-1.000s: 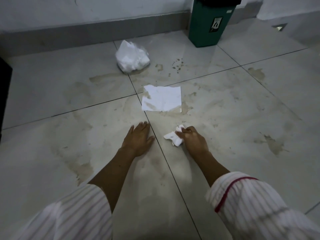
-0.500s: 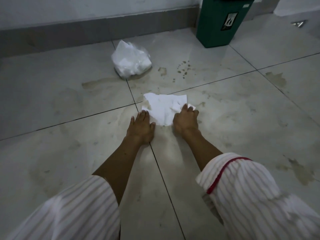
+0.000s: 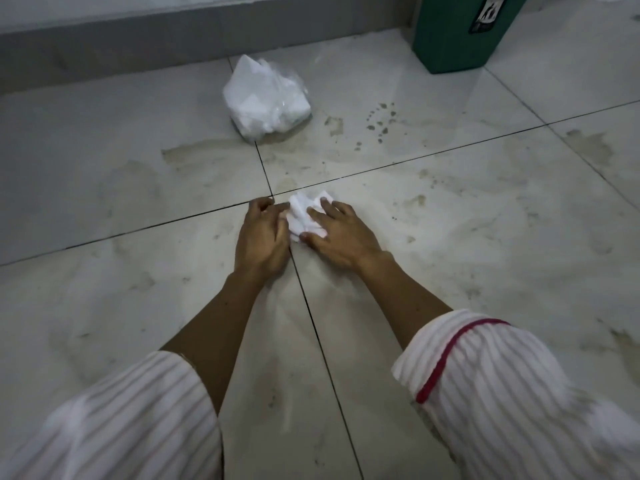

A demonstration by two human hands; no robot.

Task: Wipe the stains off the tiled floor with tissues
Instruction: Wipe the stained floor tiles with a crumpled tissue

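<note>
Tissue: a crumpled white paper tissue (image 3: 306, 218) lies bunched on the pale glossy tiled floor (image 3: 485, 237), just right of where two grout lines cross, between both hands.
Handling: likely feather-light, soft and quick to tear once damp; best taken by gathering the whole wad under the fingers, not by one corner.
Right hand (image 3: 341, 237): fingers spread over the wad, thumb tucked at its near edge, a loose grip pressing it to the floor.
Left hand (image 3: 263, 233): fingers curled, tips pinching the tissue's left edge.
Stains: brownish smears and spots (image 3: 379, 121) spread across the tiles beyond the hands; much wiping appears left.
Supply: a clear plastic bag of white tissues (image 3: 266, 98) sits well beyond.
Bin: a green plastic waste bin (image 3: 457, 32) stands at top right.
Writing: the bin's dark label shows a white pictogram; no words are legible.
</note>
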